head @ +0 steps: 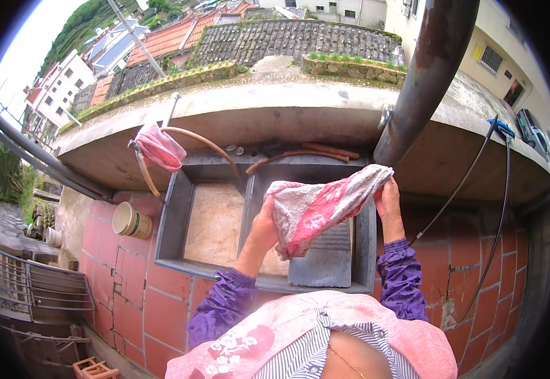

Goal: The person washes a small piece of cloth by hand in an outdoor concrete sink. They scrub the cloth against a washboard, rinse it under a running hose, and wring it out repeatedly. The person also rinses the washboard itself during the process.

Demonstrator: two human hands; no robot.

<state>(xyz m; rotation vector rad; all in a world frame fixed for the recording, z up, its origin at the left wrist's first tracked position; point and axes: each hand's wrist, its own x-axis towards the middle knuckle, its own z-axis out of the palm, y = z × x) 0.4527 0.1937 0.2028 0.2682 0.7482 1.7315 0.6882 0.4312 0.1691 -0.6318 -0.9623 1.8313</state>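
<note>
A grey and pink patterned cloth [322, 213] hangs stretched between my two hands over a dark stone wash sink [161, 237]. My left hand [261, 232] grips its left end. At the upper right end, my right hand [388, 201] holds the cloth bunched in its fingers. Below the cloth, a ribbed stone washboard [320, 265] slopes in the sink's right basin, partly hidden by the cloth. The left basin [213, 222] shows a pale brownish bottom. Another pink cloth [159, 147] is draped over a tap at the sink's left back corner.
A brown hose [204, 137] bends into the sink, and pieces of tube [298, 154] lie along its back ledge. A cream bucket [132, 221] stands left on red floor tiles. A thick rusty pipe [422, 85] rises behind the sink. Two dark thin poles or cables [500, 203] lean right.
</note>
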